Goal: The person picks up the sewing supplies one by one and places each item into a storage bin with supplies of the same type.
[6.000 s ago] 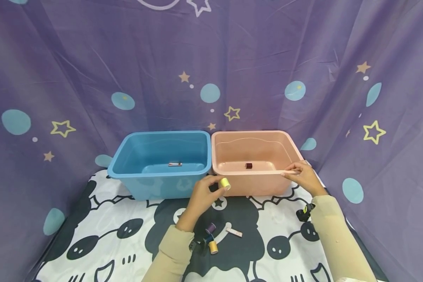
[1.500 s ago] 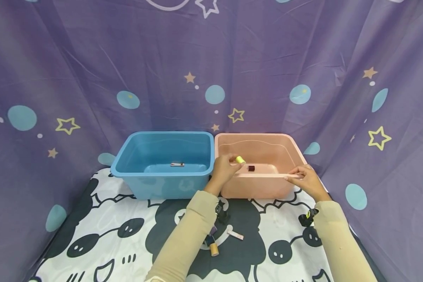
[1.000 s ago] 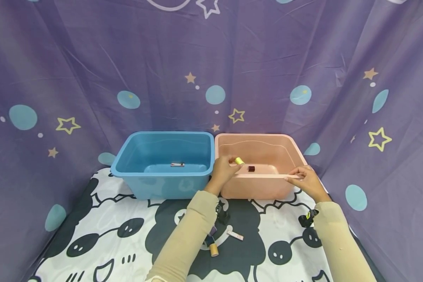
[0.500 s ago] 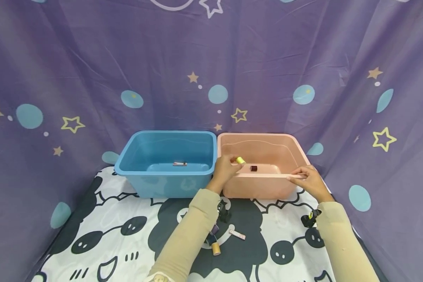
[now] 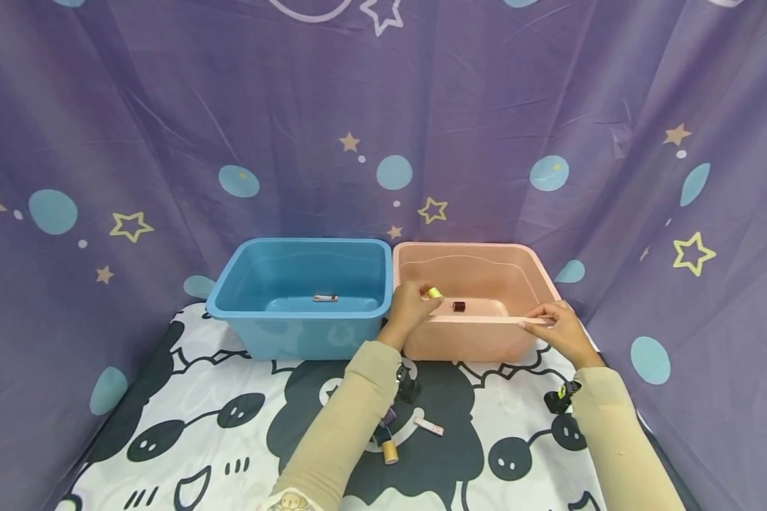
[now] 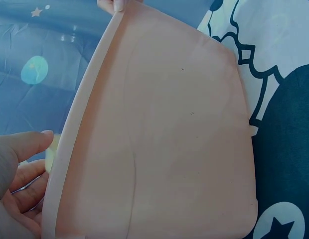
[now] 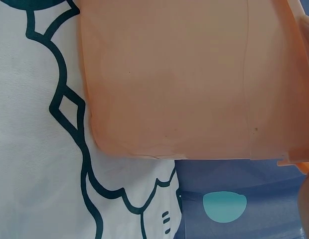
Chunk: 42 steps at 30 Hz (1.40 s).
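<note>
My left hand (image 5: 410, 306) pinches a small yellow thread spool (image 5: 434, 292) between thumb and fingers, just inside the near left part of the peach bin (image 5: 469, 342). In the left wrist view the bin's rim partly hides that spool (image 6: 51, 149). My right hand (image 5: 559, 328) grips the bin's front rim near its right corner; only slivers of this hand (image 7: 307, 201) show in the right wrist view. On the bin's floor, to the right of the yellow spool, lies a dark red thread spool (image 5: 459, 306).
A blue bin (image 5: 300, 337) stands to the left, with a small pale strip-like piece (image 5: 325, 298) inside. On the patterned cloth (image 5: 230, 454) lie an orange-yellow spool (image 5: 390, 451), a dark blue spool (image 5: 382, 433) and a similar pale piece (image 5: 429, 426). My left arm partly covers a purple spool.
Since six seconds ago, my left hand has carried the yellow spool from before the bins rightward and up over the peach bin's rim. Lately it dips very slightly. My right hand keeps its grip.
</note>
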{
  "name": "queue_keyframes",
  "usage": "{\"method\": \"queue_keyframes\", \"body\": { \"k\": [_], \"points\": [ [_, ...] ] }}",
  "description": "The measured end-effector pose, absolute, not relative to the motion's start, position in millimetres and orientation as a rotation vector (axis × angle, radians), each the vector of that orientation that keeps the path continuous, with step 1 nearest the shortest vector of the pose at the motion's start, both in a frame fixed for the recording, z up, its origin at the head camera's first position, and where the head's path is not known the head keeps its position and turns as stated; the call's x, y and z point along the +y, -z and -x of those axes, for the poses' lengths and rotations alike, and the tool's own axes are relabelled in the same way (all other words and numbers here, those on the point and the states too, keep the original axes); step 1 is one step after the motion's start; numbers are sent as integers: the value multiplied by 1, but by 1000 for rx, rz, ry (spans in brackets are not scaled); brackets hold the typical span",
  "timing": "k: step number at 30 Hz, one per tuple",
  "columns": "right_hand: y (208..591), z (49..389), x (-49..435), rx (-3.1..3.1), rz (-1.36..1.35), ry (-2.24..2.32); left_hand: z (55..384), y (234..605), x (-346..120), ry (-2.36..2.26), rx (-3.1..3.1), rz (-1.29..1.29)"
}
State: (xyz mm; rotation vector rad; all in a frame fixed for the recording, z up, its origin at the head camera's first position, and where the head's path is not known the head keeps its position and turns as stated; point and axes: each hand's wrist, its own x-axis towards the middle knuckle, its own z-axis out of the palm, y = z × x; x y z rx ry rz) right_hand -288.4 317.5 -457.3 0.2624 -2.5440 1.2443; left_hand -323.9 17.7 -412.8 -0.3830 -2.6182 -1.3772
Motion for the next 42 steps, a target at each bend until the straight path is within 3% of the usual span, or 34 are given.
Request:
{"method": "queue_keyframes", "body": {
  "k": [42],
  "points": [
    [458,288,317,-2570,-247,-1238,299,408,8,1375,-2555,503]
  ]
}}
